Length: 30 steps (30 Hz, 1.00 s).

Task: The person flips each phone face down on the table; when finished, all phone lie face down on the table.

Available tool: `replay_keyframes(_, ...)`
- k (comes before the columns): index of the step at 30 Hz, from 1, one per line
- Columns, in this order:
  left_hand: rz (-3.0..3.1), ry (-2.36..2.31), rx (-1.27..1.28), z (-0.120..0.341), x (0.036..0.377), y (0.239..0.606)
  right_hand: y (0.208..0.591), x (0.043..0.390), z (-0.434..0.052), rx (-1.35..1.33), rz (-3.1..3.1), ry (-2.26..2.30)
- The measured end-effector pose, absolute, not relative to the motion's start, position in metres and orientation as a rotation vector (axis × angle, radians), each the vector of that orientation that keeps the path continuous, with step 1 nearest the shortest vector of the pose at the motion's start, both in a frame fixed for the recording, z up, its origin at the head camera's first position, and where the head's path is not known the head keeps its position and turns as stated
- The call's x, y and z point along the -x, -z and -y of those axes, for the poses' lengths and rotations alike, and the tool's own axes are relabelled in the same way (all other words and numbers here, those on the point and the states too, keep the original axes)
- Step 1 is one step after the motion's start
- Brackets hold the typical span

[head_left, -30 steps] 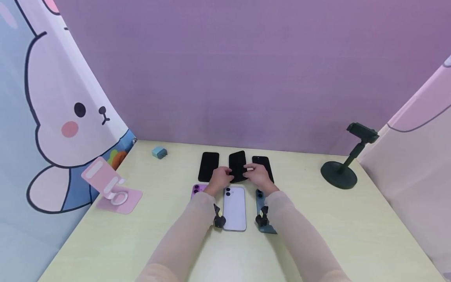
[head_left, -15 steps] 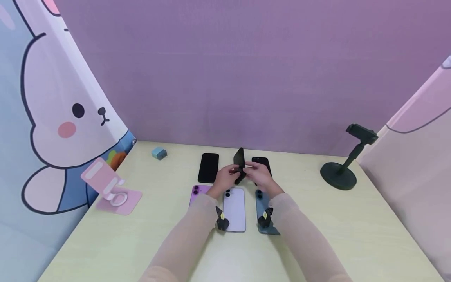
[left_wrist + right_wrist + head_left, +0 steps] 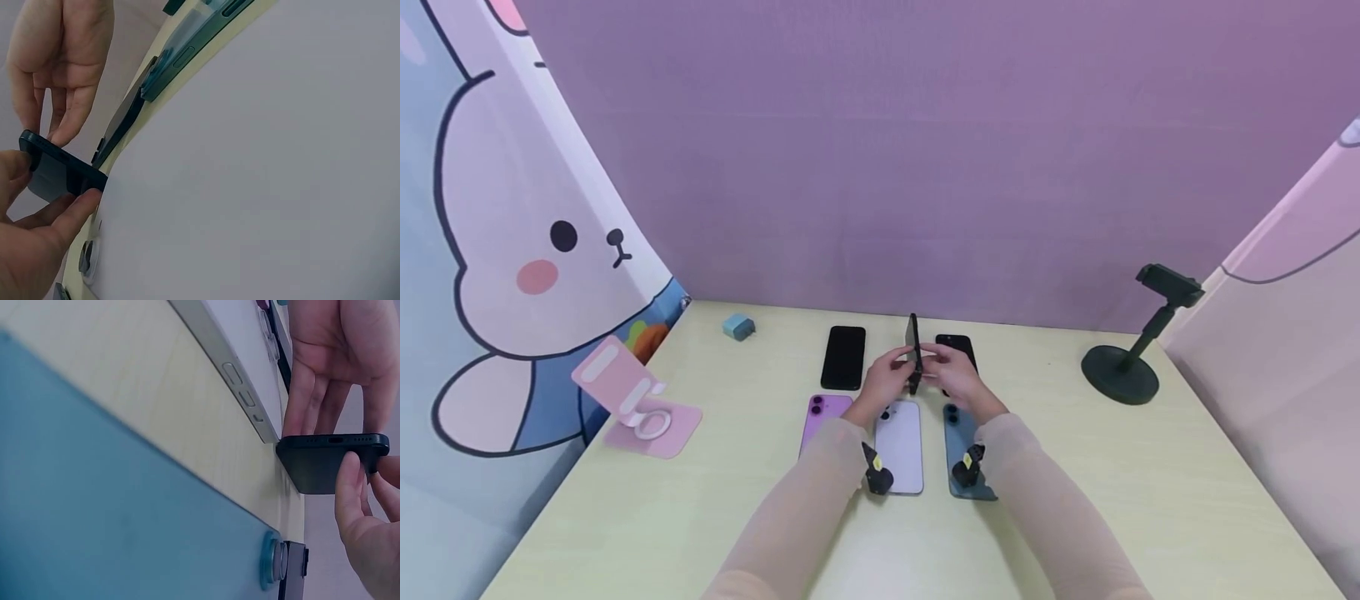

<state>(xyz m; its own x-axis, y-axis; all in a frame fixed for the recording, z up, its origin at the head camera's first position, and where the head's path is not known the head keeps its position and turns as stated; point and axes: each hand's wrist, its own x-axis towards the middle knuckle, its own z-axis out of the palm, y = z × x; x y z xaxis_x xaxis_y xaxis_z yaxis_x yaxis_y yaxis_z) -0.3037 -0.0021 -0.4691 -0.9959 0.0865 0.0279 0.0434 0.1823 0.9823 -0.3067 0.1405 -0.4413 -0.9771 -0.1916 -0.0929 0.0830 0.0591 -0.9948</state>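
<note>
Head view showed both hands meeting above the middle of the pale yellow desk (image 3: 1075,517), holding a black phone (image 3: 913,350) turned up on edge so that only its thin side faced the camera. The left hand (image 3: 886,382) gripped it from one side and the right hand (image 3: 953,375) from the other, each with its fingers curled round the phone's lower part. From the left wrist, the left thumb and fingers (image 3: 59,219) pinched the phone's dark end, with the right hand's fingers (image 3: 59,119) hanging straight down just behind it. From the right wrist, the right fingers (image 3: 353,506) clasped the phone's bottom edge with its port, just above the desk near the corner of a lilac phone (image 3: 244,369). Two more black phones lay flat on the desk at the far side, one to the left (image 3: 844,357) and one to the right (image 3: 957,346) of the raised one. Nearer the person lay a purple phone (image 3: 820,417), the lilac phone and a blue phone (image 3: 961,442), backs up. A pink stand (image 3: 632,400) and a small blue charger (image 3: 739,327) sat off to the left, a dark stand (image 3: 1123,367) to the right.
</note>
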Motion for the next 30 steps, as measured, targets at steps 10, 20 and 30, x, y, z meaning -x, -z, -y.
replay_keyframes(10,-2.379,-2.028,-0.113,0.006,0.308,0.468,0.441,0.304,-0.136,0.176,-2.173,2.015)
replay_keyframes(20,-2.488,-1.980,-0.159,0.016,0.307,0.459,0.445,0.304,-0.131,0.136,-2.299,1.811)
replay_keyframes(30,-2.769,-1.703,-0.173,0.028,0.308,0.455,0.450,0.307,-0.126,0.057,-2.396,1.652)
